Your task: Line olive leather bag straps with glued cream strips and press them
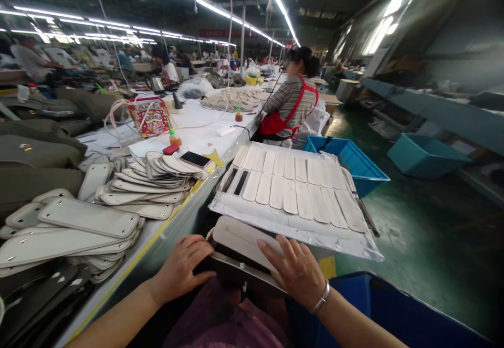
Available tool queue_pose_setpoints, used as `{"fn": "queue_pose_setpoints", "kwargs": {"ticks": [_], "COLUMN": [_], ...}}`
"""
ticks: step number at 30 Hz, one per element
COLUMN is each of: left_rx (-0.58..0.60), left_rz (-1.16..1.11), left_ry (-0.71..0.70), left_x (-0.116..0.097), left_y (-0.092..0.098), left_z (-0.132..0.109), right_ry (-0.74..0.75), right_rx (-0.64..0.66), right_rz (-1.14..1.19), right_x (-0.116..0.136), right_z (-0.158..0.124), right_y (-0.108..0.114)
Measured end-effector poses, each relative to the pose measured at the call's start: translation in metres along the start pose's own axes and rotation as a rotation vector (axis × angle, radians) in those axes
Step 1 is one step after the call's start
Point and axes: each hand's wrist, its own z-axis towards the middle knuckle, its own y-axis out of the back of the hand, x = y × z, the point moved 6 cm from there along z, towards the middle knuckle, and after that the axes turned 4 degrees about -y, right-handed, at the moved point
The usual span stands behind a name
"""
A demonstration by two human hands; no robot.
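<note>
Close to my body lies a pale, round-ended panel over a dark piece with small metal fittings along its near side. My left hand grips the left end of the dark piece, fingers over the top and thumb below. Across the right end of the pale panel, my right hand presses with bent fingers; its thumb is hidden. Just beyond, a white-covered board carries two rows of similar pale strips.
On the table at left are piled pale straps with metal eyelets, a phone, a glue bottle and a patterned bag. A co-worker in a red apron sits ahead. Blue bins stand at right.
</note>
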Motion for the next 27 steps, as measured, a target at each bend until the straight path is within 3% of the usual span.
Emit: {"fn": "queue_pose_setpoints", "kwargs": {"ticks": [4, 9, 14, 18, 27], "left_rx": [0.054, 0.090, 0.066, 0.087, 0.176], "left_rz": [0.045, -0.019, -0.051, -0.090, -0.122], "left_ry": [-0.102, -0.102, -0.054, -0.051, -0.140], "left_x": [-0.006, -0.001, 0.004, 0.006, 0.010], "left_y": [-0.002, -0.001, -0.004, -0.003, 0.002], "left_z": [0.002, 0.001, 0.001, 0.007, 0.016], "right_ry": [0.100, 0.148, 0.090, 0.160, 0.210], "right_rx": [-0.035, 0.039, 0.069, 0.083, 0.255], "right_rz": [-0.069, -0.108, -0.150, -0.187, -0.110], "right_x": [0.012, 0.019, 0.010, 0.019, 0.028], "right_z": [-0.001, 0.003, -0.002, -0.004, 0.017], "right_y": [0.003, -0.003, -0.006, -0.008, -0.014]}}
